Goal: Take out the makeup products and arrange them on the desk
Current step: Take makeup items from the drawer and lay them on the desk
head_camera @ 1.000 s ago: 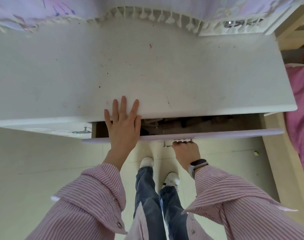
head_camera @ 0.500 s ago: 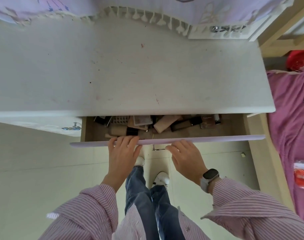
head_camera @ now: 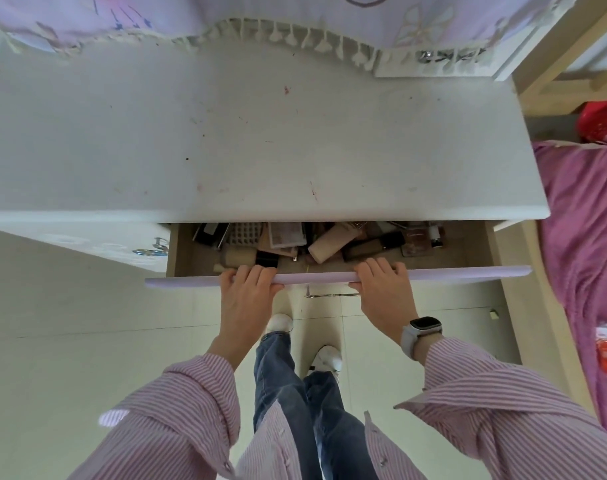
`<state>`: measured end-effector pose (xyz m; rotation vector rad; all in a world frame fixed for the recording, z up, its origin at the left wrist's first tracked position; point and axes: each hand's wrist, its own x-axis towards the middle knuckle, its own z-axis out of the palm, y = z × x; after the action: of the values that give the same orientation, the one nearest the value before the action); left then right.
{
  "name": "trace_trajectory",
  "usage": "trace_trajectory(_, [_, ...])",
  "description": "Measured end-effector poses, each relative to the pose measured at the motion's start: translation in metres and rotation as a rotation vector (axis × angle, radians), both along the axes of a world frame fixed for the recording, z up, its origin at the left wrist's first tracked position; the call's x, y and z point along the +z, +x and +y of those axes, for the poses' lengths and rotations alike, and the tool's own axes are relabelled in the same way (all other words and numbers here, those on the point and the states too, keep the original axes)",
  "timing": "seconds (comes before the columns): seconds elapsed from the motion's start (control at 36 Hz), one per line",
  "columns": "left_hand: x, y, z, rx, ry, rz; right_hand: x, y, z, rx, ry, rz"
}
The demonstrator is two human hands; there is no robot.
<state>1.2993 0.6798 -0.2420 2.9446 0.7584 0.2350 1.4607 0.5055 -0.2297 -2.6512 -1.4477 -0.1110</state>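
The drawer is pulled out from under the front edge of the desk. The makeup products are piled in the drawer, mostly toward its back. The left hand and the right hand are hooked over the drawer's front edge, with the drawer handle between them. A bed is placed to the right of the desk.

one desk, one drawer, two hands
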Motion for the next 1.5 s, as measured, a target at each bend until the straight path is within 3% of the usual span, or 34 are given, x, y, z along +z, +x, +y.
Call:
trace_trajectory(0.39, [-0.006,-0.051,-0.037,-0.113,0.01,-0.078,-0.001,-0.036,-0.047,0.074,-0.115,0.082])
trace_trajectory(0.5, [-0.006,-0.052,-0.035,-0.126,-0.036,-0.005,-0.004,-0.035,-0.049,0.103,-0.188,0.134])
trace_trajectory(0.72, [-0.003,-0.049,-0.033,-0.108,-0.098,0.064,-0.003,-0.032,-0.048,0.12,-0.14,0.168])
trace_trajectory(0.89, [0.014,-0.04,-0.023,-0.098,-0.351,0.114,0.014,-0.022,-0.039,0.124,-0.187,0.462])
trace_trajectory(0.97, [0.015,-0.021,-0.014,-0.051,-0.347,0.103,0.016,-0.007,-0.021,0.127,-0.217,0.556])
trace_trajectory(1.08, [-0.001,0.013,-0.001,0.044,-0.343,0.2,0.001,0.013,0.009,0.143,-0.299,0.524])
trace_trajectory(1.28, [-0.029,0.059,0.015,-0.005,-0.371,0.456,-0.029,0.021,0.046,0.306,-0.508,0.36])
trace_trajectory(1.5, [-0.029,0.067,0.025,0.098,-0.461,0.472,-0.037,0.015,0.053,0.49,-0.687,0.207])
